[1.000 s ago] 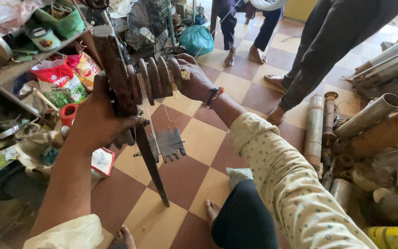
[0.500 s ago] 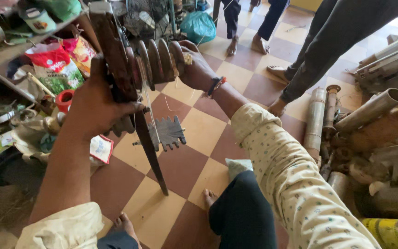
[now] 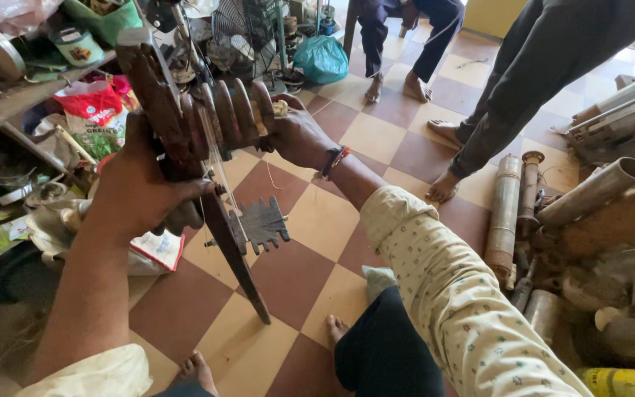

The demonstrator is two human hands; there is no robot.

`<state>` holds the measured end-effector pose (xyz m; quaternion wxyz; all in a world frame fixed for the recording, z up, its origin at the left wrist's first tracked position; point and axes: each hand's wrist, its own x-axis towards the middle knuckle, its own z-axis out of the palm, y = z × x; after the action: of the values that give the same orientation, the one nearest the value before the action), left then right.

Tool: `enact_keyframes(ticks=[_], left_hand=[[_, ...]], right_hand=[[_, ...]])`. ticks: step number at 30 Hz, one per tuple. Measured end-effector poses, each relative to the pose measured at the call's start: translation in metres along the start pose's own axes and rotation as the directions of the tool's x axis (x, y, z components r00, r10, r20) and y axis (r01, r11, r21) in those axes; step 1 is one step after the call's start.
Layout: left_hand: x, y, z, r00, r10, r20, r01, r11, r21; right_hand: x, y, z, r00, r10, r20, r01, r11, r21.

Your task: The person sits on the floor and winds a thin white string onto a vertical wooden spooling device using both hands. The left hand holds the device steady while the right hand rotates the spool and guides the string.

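Note:
My left hand (image 3: 141, 187) grips the dark wooden upright frame (image 3: 157, 95) of a coil winding jig. The frame's long leg (image 3: 240, 268) slants down to the checkered floor. My right hand (image 3: 297, 136) holds the end of a row of brown oval winding formers (image 3: 225, 114) that sit side by side on the frame. Thin copper wire (image 3: 214, 158) runs down from the formers. A small grey toothed metal plate (image 3: 262, 223) is fixed lower on the frame. My bare feet (image 3: 336, 327) rest on the tiles below.
Cluttered shelves (image 3: 31, 95) with packets and tins stand at the left. A fan (image 3: 248, 33) and a teal bag (image 3: 321, 59) are behind. Metal pipes and pump bodies (image 3: 508, 213) lie at the right. Two other persons' legs (image 3: 479, 125) stand beyond.
The view has shifted slightly. Both hands keep their hold on the jig, which stays in about the same place.

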<state>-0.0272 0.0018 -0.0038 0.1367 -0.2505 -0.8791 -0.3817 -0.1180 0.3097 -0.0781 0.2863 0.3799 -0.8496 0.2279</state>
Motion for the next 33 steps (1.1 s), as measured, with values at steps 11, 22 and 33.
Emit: enact_keyframes(ticks=[11, 22, 33], left_hand=[[-0.021, 0.001, -0.013, 0.999, 0.022, -0.031, -0.023, 0.998, -0.057], [-0.027, 0.004, -0.011, 1.000, -0.001, -0.030, 0.000, 1.000, -0.025], [-0.028, 0.004, -0.010, 0.999, 0.043, -0.029, -0.045, 0.996, -0.073]], right_hand=[[0.009, -0.010, 0.010, 0.997, -0.075, -0.034, 0.072, 0.993, -0.091], [0.005, -0.025, 0.001, 0.992, -0.102, -0.073, 0.095, 0.991, -0.095], [0.002, -0.022, 0.000, 1.000, -0.005, 0.018, 0.007, 0.995, -0.099]])
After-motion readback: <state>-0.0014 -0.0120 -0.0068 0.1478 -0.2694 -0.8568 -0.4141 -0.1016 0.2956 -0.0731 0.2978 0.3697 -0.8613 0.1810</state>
